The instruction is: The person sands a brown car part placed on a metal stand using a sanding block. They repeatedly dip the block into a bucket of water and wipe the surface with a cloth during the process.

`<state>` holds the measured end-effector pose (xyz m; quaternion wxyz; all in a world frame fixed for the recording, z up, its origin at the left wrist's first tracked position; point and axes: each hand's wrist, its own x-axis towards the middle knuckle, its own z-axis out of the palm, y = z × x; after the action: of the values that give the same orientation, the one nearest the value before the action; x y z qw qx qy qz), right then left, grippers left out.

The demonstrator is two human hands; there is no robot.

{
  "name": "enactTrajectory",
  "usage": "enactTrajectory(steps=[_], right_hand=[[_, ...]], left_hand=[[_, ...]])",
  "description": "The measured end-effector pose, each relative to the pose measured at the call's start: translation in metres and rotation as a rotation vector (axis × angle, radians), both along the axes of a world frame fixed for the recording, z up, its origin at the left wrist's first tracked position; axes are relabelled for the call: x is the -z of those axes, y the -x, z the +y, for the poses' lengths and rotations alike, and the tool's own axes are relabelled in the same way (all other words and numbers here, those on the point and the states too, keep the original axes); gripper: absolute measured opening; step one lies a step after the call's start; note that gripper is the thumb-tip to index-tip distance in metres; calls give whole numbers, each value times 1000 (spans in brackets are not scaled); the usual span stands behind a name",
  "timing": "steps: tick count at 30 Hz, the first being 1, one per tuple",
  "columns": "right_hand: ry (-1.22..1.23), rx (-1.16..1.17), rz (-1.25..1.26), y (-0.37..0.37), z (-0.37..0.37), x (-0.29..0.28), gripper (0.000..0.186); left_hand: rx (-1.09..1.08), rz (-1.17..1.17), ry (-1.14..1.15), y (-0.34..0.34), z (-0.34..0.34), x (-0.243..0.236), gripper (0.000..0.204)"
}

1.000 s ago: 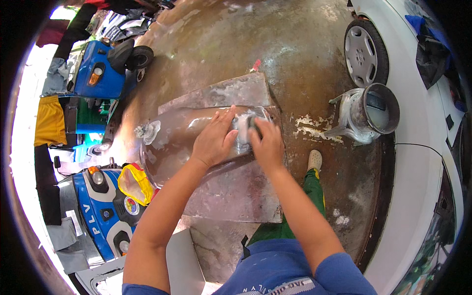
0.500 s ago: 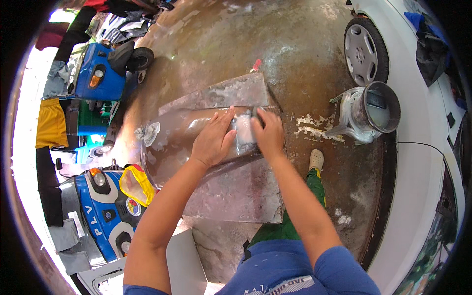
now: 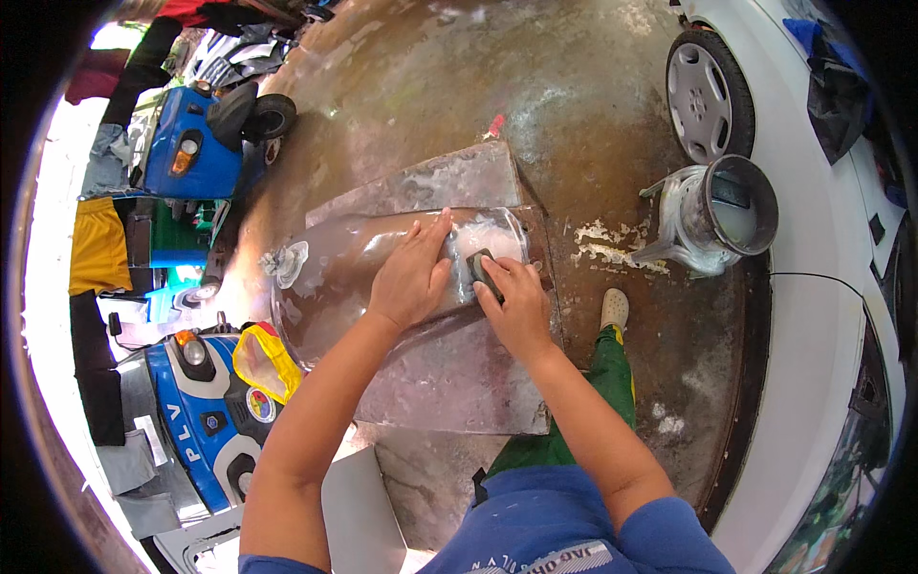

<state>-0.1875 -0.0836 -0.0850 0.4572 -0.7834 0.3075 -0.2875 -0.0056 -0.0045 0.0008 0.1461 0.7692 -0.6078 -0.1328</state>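
Observation:
A brown, glossy, rounded piece like a tank point(image 3: 330, 253) lies on a worn slab-topped stand point(image 3: 449, 373) before me. Wet shine covers it, and a whitish patch point(image 3: 491, 237) shows near its right end. My left hand point(image 3: 411, 271) rests on its top with fingers stretched out, just left of the patch. Between the thumb and fingers of my right hand point(image 3: 519, 298) is a small dark sanding pad point(image 3: 484, 273), pressed on the lower part of the patch. A pale, crumpled-looking fitting point(image 3: 284, 263) sits at the piece's left end.
A stool point(image 3: 669, 220) at the right carries a grey bucket point(image 3: 715, 206) with cloudy liquid and a dark thing inside. Beyond it is a white car point(image 3: 803, 210). Blue scooters point(image 3: 196, 143) and hanging clothes line the left. My shoe point(image 3: 615, 308) is by the stand.
My right hand has moved down and slightly right along the patch, bringing the dark pad into view. My left hand stays almost where it was.

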Motion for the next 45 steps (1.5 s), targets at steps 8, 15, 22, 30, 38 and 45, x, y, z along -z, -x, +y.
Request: enactTrajectory(steps=[8, 15, 22, 30, 38, 45], right_hand=[[-24, 106, 63, -63, -41, -4, 36], [-19, 124, 58, -64, -56, 0, 36], [74, 17, 40, -47, -12, -17, 36], [-30, 78, 95, -35, -12, -5, 36], [-199, 177, 127, -32, -41, 16, 36], [-70, 86, 33, -26, -19, 2, 36]], left_hand=[[-79, 100, 9, 3, -3, -2, 70], [-31, 66, 22, 6, -4, -8, 70], [-46, 79, 34, -1, 5, -1, 70], [-64, 54, 4, 1, 3, 1, 70], [-25, 23, 2, 1, -5, -2, 66], [-12, -50, -2, 3, -2, -2, 61]])
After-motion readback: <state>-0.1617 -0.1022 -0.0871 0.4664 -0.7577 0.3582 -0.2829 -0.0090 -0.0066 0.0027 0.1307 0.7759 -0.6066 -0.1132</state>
